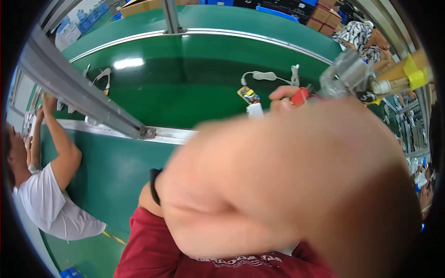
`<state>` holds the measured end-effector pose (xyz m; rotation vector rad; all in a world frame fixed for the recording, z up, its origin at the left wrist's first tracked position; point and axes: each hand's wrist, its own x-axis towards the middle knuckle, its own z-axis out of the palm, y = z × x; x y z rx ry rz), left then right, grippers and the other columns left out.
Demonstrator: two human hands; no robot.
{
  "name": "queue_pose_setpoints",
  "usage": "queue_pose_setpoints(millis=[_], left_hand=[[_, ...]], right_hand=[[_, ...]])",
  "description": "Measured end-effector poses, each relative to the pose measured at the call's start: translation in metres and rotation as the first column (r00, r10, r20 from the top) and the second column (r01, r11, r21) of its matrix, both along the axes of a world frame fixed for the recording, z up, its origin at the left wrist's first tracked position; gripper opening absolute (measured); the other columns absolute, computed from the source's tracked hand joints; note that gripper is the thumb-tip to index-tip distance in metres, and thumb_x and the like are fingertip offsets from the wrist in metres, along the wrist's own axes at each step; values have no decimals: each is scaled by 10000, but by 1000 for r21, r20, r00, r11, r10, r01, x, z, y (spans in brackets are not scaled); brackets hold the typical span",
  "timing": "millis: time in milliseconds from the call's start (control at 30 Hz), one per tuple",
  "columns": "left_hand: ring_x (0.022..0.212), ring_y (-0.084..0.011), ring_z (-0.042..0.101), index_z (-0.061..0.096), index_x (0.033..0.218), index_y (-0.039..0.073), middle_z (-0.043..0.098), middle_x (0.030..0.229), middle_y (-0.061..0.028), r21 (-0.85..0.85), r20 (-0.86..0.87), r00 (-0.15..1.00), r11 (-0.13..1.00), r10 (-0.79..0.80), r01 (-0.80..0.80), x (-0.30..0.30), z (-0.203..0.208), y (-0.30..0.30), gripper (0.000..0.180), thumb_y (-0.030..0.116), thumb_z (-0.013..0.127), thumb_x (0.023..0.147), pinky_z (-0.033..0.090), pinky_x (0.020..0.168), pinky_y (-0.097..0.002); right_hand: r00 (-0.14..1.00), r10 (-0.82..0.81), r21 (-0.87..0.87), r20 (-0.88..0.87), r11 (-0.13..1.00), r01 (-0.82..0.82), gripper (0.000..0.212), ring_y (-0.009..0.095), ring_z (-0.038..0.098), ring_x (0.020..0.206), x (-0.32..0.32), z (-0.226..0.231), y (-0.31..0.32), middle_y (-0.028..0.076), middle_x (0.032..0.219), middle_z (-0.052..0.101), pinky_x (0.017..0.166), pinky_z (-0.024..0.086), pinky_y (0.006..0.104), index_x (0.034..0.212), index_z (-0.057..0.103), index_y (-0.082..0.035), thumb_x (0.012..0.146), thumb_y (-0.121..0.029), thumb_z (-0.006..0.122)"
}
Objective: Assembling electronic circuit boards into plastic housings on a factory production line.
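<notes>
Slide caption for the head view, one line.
Beyond a blurred arm, fingers at a red item near a circuit board and white cable on a green surface.

Red shirt (150, 245), white front lettering (236, 262); black band (155, 187) on arm (148, 202).

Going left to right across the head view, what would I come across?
Person in a white shirt, far metal post, small circuit board, red item, clear plastic wrapping, yellow tape.
</notes>
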<state>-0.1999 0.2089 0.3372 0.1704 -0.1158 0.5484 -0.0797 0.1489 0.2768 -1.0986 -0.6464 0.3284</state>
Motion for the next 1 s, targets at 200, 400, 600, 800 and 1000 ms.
queue_pose_setpoints(millis=[200, 400, 600, 800, 1000], left_hand=[[864, -191, 568, 492, 1024, 31, 556, 922, -65, 43, -16, 998, 998, 53, -52, -7, -16, -30, 294, 304, 389, 992, 490, 825, -331], [868, -191, 568, 496, 1023, 30, 558, 927, -67, 81, 6, 998, 995, 62, -62, -25, -18, -57, 285, 293, 391, 988, 488, 826, -332], [872, -192, 567, 500, 1023, 30, 559, 932, -68, 111, 34, 998, 992, 61, -65, -31, -23, -41, 277, 281, 392, 984, 487, 827, -333], [877, -193, 567, 503, 1023, 29, 560, 937, -70, 127, 63, 998, 991, 30, -38, -39, -23, -54, 268, 270, 393, 980, 485, 828, -335], [881, -194, 567, 507, 1022, 29, 561, 942, -72, 153, 67, 998, 988, 15, -25, -50, -26, -63, 260, 258, 394, 976, 483, 829, -336]], right_hand=[[999, -28, -2, 22, 1000, 28, 212, 55, 260, 375, -1, -2, -2, -19, 545, 343, 338, 210, 222, 1052, 471, -43, 972, -238, 449], [999, -25, 9, 25, 1000, 25, 208, 42, 264, 379, -3, -1, -1, -27, 542, 344, 340, 209, 219, 1054, 468, -45, 975, -236, 443], [1000, -11, -5, 19, 1000, 11, 215, 42, 271, 378, -4, -4, 4, -29, 536, 339, 340, 211, 217, 1052, 467, -46, 973, -244, 447], [999, -22, -7, 30, 1000, 22, 224, 42, 273, 377, -4, 0, -1, -28, 535, 337, 339, 212, 216, 1055, 467, -42, 970, -249, 454], [1000, -1, 26, -25, 1000, 2, 187, 54, 315, 377, -6, 1, 3, -21, 522, 360, 364, 262, 224, 1046, 482, -19, 958, -184, 477]])
